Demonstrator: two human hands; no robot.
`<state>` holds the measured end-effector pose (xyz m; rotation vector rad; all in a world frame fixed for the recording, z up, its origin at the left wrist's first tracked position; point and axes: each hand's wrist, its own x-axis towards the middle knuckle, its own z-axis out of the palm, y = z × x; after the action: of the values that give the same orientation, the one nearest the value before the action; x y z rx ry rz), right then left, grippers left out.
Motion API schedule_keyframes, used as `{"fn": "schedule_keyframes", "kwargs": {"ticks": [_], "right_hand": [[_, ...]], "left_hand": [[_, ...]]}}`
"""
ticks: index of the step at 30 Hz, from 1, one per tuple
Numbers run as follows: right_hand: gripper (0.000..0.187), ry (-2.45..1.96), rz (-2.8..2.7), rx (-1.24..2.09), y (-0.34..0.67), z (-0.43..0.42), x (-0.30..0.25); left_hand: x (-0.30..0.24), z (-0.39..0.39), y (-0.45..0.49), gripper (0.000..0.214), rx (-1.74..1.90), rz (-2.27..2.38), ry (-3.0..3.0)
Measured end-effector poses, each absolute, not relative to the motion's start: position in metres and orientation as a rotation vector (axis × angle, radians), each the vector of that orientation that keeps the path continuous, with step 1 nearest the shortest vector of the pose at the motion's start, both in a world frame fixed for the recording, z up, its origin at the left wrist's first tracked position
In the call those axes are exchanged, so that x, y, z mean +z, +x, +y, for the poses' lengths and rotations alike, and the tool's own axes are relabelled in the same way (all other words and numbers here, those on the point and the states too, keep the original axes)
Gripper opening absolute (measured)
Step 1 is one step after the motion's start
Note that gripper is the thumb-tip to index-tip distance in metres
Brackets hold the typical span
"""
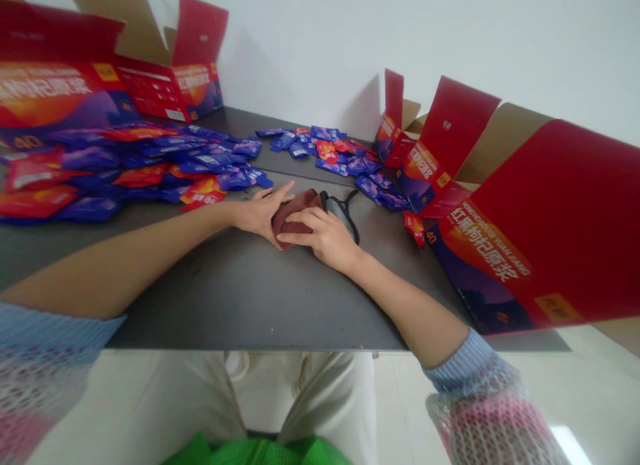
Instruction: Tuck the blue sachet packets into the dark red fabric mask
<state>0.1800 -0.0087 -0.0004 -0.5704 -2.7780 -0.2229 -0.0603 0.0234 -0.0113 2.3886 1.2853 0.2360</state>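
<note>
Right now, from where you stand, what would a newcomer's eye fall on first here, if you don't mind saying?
Most striking are the open red cartons at the right and the spread of blue and red sachets at the left of the dark table. At the centre, the left hand and right hand close around a dark red cloth.

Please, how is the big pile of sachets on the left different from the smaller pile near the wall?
The left pile holds many more sachets than the wall pile and covers more of the dark table. The left pile runs off the view's left edge, while the wall pile lies whole in view. The left pile is also closer to the left hand than the wall pile is. Both are loose heaps of flat blue-purple and red sachets.
</note>
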Motion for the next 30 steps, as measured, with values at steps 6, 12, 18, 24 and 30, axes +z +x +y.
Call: {"fn": "schedule_keyframes", "kwargs": {"ticks": [6,12,18,24,30], "right_hand": [[0.041,-1.006,-2.703,-0.314,0.185,0.002,-0.001],[0.047,-1.295,-2.337,-0.164,0.199,0.021,-0.011],[0.045,-0.725,-2.372,0.0,0.192,0.013,-0.011],[0.047,-0.574,-2.706,-0.063,0.179,-0.005,-0.006],[0.039,-0.983,-2.617,-0.058,0.189,0.011,-0.002]], "left_hand": [[-0.007,0.022,-0.059,0.155,0.169,1.271,2.363],[-0.007,0.023,-0.058,0.154,0.209,1.176,2.412],[-0.009,0.024,-0.059,0.157,0.188,1.262,2.375],[-0.015,0.026,-0.06,0.157,0.255,1.213,2.418],[-0.012,0.025,-0.063,0.153,0.295,1.217,2.351]]}}
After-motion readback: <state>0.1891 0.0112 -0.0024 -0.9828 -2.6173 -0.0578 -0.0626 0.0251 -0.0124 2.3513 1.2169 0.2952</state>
